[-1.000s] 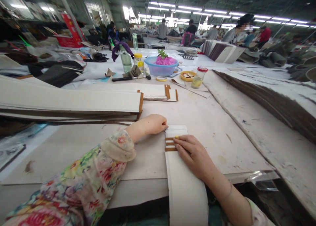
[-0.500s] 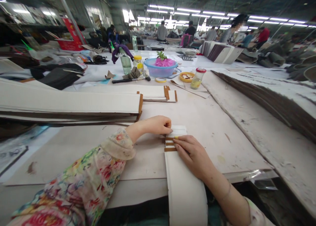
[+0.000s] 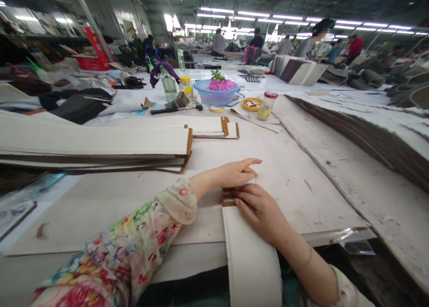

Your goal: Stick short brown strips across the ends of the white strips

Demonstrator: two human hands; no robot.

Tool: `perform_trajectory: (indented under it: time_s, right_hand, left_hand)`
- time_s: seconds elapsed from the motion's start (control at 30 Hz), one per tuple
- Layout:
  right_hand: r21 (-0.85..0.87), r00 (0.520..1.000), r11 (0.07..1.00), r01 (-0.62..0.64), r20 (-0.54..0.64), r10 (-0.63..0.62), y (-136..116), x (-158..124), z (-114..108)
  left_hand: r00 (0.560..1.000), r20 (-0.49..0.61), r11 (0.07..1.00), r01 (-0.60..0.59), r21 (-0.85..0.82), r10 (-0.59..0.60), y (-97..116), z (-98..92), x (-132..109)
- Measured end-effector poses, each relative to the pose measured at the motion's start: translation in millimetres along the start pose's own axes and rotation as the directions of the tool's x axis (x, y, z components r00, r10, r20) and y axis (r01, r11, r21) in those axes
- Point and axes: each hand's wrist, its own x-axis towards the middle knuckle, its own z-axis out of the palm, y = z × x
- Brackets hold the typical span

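Fabric in a flowered print covers your left forearm as a sleeve (image 3: 134, 249), which crosses the table (image 3: 100, 204) from the lower left. Closest to you, the long white strip (image 3: 250, 249) hangs over the table's near edge and runs up onto the top. Your right hand (image 3: 259, 208) lies palm-down on it, fingers bent a little and pressing beside the brown tabs (image 3: 228, 203) on the strip's left edge; it presses rather than closing round anything. Your left hand (image 3: 236, 173) reaches in just beyond, palm down with fingers stretched out straight and pointing right, covering the strip's far end and touching your right fingertips; it grips nothing either. Further out on the left sits a tall stack of white strips (image 3: 94, 141) with brown ends, and behind it a thinner stack (image 3: 214, 126). Past these comes a red-lidded jar (image 3: 266, 106) holding yellowish liquid, then a yellow dish (image 3: 252, 103) with brownish bits in it. Next to that a blue bowl (image 3: 216, 94) holds something pink with a green sprig on top. Left of the bowl stand a yellow-lidded jar (image 3: 187, 86) and a clear bottle (image 3: 169, 86); what is in them I cannot tell.
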Motion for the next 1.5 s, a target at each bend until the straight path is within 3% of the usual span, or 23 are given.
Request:
perform_trajectory:
  time_s: [0.07, 0.23, 0.33, 0.5, 0.7, 0.97, 1.27, 1.5]
  right_hand:
    - [0.006, 1.0, 1.0, -0.005, 0.008, 0.005, 0.0, -0.1, 0.3]
    - [0.002, 1.0, 1.0, -0.024, 0.015, 0.024, 0.5, -1.1, 0.8]
    - [-0.018, 0.999, 0.999, -0.035, 0.012, 0.035, 1.1, -1.9, -2.0]
    - [-0.049, 0.994, 0.998, 0.03, 0.105, -0.024, 4.3, -7.5, -8.2]
    - [-0.032, 1.0, 0.999, 0.004, 0.013, -0.003, 10.0, -16.7, -2.9]
    - [-0.013, 1.0, 1.0, 0.003, 0.014, -0.003, 9.3, -14.8, -3.3]
    - [-0.001, 1.0, 1.0, 0.003, 0.028, -0.003, 8.8, -14.2, -3.7]
    - [-0.051, 0.986, 0.987, -0.149, -0.077, 0.145, 10.1, -11.9, -3.3]
  left_hand:
    - [0.999, -0.004, 0.999, -0.032, 0.0, 0.032, -4.5, 3.4, 2.1]
    - [0.994, -0.087, 0.947, 0.088, 0.308, -0.065, -13.5, 2.9, 1.2]
    - [0.995, -0.079, 0.919, 0.084, 0.386, -0.058, -13.9, 0.8, -0.5]
    - [0.997, -0.078, 0.905, 0.029, 0.423, 0.005, -13.3, 2.3, -0.5]
    - [0.996, -0.048, 0.868, -0.037, 0.495, 0.07, -12.6, 8.2, -2.0]
    - [0.99, -0.05, 0.835, -0.085, 0.544, 0.134, -7.0, 13.1, -7.5]
    - [0.977, -0.02, 0.793, -0.161, 0.588, 0.214, -14.7, 17.2, -10.6]
    - [0.977, -0.041, 0.765, -0.136, 0.63, 0.208, -13.0, 20.0, -18.0]
